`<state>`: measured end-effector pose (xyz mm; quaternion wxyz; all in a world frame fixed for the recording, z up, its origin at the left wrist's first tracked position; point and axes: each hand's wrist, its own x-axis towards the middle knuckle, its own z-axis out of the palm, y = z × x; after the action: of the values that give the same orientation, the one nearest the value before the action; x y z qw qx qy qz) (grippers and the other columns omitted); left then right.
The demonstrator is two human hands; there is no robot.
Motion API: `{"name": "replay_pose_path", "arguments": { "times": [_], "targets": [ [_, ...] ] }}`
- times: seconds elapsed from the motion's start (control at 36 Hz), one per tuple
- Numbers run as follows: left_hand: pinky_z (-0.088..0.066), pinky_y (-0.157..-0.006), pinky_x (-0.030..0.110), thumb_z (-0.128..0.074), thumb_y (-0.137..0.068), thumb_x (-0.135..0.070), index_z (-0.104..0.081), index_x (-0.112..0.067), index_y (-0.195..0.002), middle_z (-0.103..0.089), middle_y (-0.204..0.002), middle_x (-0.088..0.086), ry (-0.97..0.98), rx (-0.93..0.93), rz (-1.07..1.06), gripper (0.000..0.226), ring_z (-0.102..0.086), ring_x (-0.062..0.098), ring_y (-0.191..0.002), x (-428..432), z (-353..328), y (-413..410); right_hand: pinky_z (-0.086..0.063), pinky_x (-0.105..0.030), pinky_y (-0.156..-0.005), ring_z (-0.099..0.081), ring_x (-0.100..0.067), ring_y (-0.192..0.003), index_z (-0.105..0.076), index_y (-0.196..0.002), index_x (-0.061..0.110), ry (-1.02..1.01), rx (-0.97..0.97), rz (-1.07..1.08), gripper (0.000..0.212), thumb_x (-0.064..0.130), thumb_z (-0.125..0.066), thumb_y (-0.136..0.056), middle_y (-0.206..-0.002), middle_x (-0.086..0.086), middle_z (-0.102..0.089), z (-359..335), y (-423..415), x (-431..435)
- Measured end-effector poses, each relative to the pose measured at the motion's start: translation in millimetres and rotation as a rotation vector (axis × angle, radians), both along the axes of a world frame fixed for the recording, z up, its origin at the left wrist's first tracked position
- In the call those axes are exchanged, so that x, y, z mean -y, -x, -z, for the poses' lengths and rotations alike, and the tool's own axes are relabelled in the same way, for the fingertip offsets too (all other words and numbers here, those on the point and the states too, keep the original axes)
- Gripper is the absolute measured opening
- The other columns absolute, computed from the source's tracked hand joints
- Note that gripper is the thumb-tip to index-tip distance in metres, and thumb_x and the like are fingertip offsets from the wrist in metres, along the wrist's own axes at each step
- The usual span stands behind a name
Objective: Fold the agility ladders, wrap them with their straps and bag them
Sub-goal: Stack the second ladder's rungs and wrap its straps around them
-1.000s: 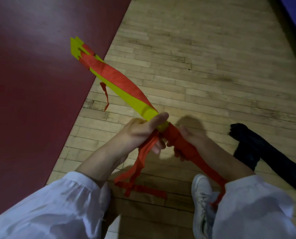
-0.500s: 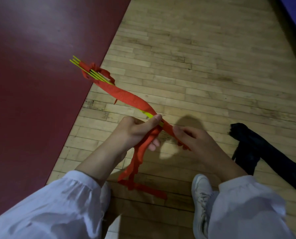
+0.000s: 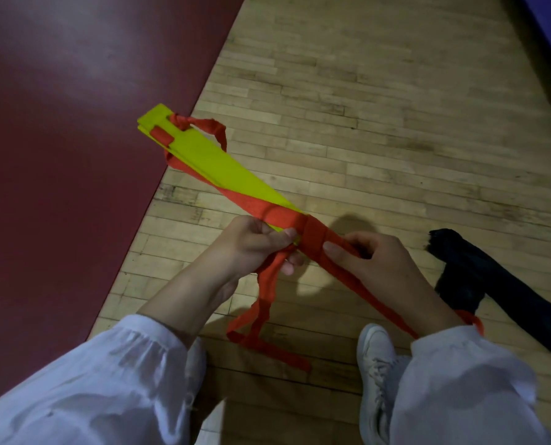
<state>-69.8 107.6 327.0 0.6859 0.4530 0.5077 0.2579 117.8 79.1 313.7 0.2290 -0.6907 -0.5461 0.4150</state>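
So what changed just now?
The yellow ladder bundle has rolled from edge-on to flat side up, winding the red strap around its near end. The right hand now grips that wrap. The left hand still holds the bundle; the black fabric hasn't moved.

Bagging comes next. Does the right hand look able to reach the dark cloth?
Probably not yet: the right hand grips the red strap round the yellow rungs, though the way to the dark cloth looks free.

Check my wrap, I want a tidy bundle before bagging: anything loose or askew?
The red strap is wound only at the near end of the yellow rungs; at their far end a loop sticks out loose, and a strap tail dangles underneath.
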Motion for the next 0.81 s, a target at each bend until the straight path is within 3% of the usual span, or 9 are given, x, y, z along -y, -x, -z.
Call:
{"name": "replay_pose_path", "arguments": {
  "times": [0.14, 0.19, 0.25, 0.36, 0.47, 0.58, 0.81],
  "targets": [
    [-0.047, -0.050, 0.020, -0.063, -0.090, -0.020, -0.065, 0.005, -0.087, -0.063, -0.083, 0.028, -0.003, 0.020, 0.029, 0.025, -0.061, 0.014, -0.050, 0.1, 1.7, 0.1, -0.046, -0.028, -0.067, -0.064, -0.014, -0.078, -0.071, -0.092, 0.019, -0.057, 0.033, 0.060, 0.029, 0.044, -0.071, -0.079, -0.083, 0.001, -0.068, -0.9, -1.9, -1.2],
    [-0.048, -0.057, 0.023, -0.065, -0.079, -0.032, -0.068, 0.000, -0.097, -0.068, -0.084, 0.022, 0.043, 0.028, 0.044, 0.037, -0.064, 0.018, -0.057, -1.4, 1.9, 1.6, -0.047, -0.028, -0.066, -0.064, -0.015, -0.077, -0.072, -0.089, 0.019, -0.074, 0.037, 0.077, 0.026, 0.042, -0.073, -0.078, -0.081, 0.001, -0.069, -1.9, -2.1, -1.2],
    [-0.047, -0.062, 0.026, -0.064, -0.081, -0.036, -0.068, -0.006, -0.103, -0.071, -0.085, 0.017, 0.106, 0.012, 0.065, 0.037, -0.065, 0.019, -0.059, -3.6, 1.1, 1.9, -0.048, -0.029, -0.067, -0.064, -0.016, -0.077, -0.071, -0.087, 0.018, -0.084, 0.033, 0.092, 0.024, 0.039, -0.076, -0.076, -0.081, 0.001, -0.069, -2.9, -2.6, -0.8],
    [-0.049, -0.057, 0.020, -0.050, -0.089, -0.050, -0.069, -0.006, -0.101, -0.071, -0.084, 0.015, 0.200, -0.054, 0.088, 0.049, -0.064, 0.019, -0.060, -5.2, -2.1, -0.4, -0.047, -0.027, -0.065, -0.064, -0.014, -0.078, -0.071, -0.087, 0.018, -0.087, 0.049, 0.100, 0.026, 0.037, -0.080, -0.072, -0.082, 0.001, -0.068, -2.9, -1.6, -0.7],
    [-0.050, -0.062, 0.024, -0.046, -0.068, -0.074, -0.070, -0.010, -0.096, -0.072, -0.082, 0.014, 0.235, -0.082, 0.096, 0.074, -0.065, 0.020, -0.062, -3.4, -5.6, -0.8, -0.044, -0.026, -0.063, -0.063, -0.015, -0.077, -0.069, -0.084, 0.018, -0.090, 0.055, 0.110, 0.026, 0.036, -0.082, -0.069, -0.080, 0.002, -0.067, -0.9, -0.7, -0.5],
    [-0.048, -0.048, 0.018, -0.045, -0.072, -0.074, -0.068, -0.010, -0.087, -0.071, -0.079, 0.017, 0.241, -0.082, 0.064, 0.070, -0.064, 0.020, -0.057, -2.5, -5.8, -0.8, -0.045, -0.025, -0.062, -0.063, -0.014, -0.076, -0.069, -0.080, 0.018, -0.112, 0.062, 0.081, 0.025, 0.033, -0.085, -0.067, -0.079, 0.002, -0.067, -1.9, -0.3, 0.2],
    [-0.047, -0.043, 0.017, -0.048, -0.087, -0.060, -0.067, -0.008, -0.080, -0.070, -0.072, 0.018, 0.254, -0.070, -0.036, 0.056, -0.062, 0.018, -0.046, -2.8, -5.8, -3.2, -0.046, -0.028, -0.059, -0.062, -0.022, -0.072, -0.066, -0.075, 0.013, -0.145, 0.024, 0.017, 0.027, 0.029, -0.086, -0.065, -0.071, -0.001, -0.065, -3.6, 0.3, 0.1]
  ]
}}
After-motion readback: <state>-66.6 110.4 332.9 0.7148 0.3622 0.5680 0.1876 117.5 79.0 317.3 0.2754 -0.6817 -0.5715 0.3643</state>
